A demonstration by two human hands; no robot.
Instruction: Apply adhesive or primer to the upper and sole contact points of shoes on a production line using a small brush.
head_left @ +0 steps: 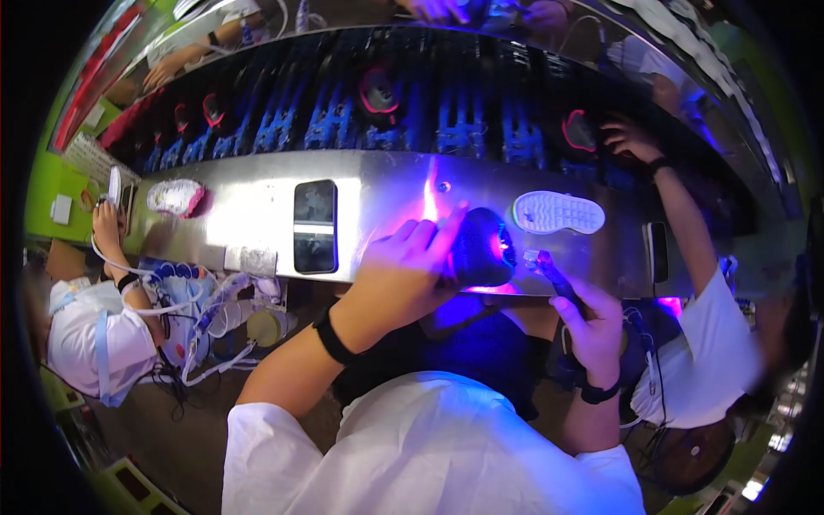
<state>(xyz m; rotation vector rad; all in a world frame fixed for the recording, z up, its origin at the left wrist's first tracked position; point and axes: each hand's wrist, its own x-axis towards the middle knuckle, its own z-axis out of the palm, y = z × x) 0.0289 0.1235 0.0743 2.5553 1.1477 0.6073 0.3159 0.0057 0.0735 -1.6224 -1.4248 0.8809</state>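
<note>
My left hand [410, 262] grips a dark, rounded shoe upper [482, 251] at the near edge of the metal bench. Its fingers lie along the left side of the upper, and purple-blue light falls over both. In my right hand [592, 324] is a small brush [549, 268] with a dark handle, its pale tip pointing up and left, just right of the upper. The tip looks close to the upper; whether they touch I cannot tell. A white shoe sole [558, 212] lies tread up beyond the brush.
A black phone [316, 226] lies left of my left hand. Farther left sits a white and pink shoe upper [176, 197]. Along the far side runs a dark conveyor [429, 103] carrying several dark uppers with red edges. A co-worker's arm [687, 210] reaches over from the right; another person sits at left.
</note>
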